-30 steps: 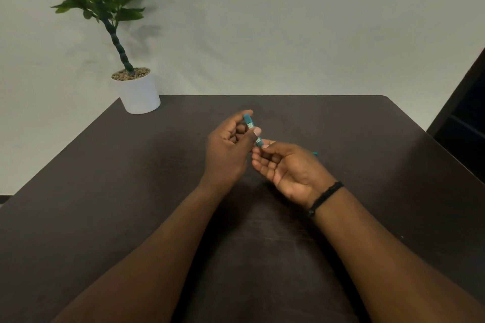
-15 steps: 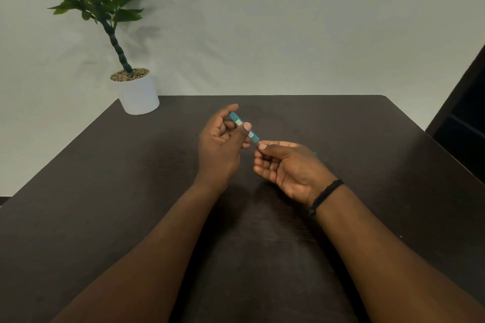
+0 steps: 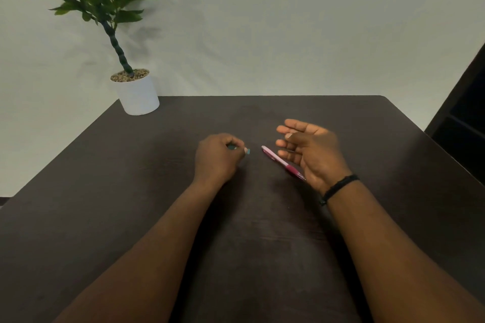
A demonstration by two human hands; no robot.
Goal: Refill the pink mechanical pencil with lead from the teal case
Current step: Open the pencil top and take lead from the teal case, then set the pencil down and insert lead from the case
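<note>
The pink mechanical pencil lies flat on the dark table, slanting from upper left to lower right, its tip end partly behind my right hand. My right hand hovers just right of the pencil, palm turned left, fingers spread; whether it pinches a lead I cannot tell. My left hand rests low on the table left of the pencil, curled around the teal case, of which only small teal bits show between the fingers.
A potted plant in a white pot stands at the table's far left corner. A dark piece of furniture stands beyond the table's right edge. A black band circles my right wrist.
My hands have separated. The left hand lowered to the table with the teal case. The right hand drew away to the right and opened, and the pink pencil now shows on the table.
</note>
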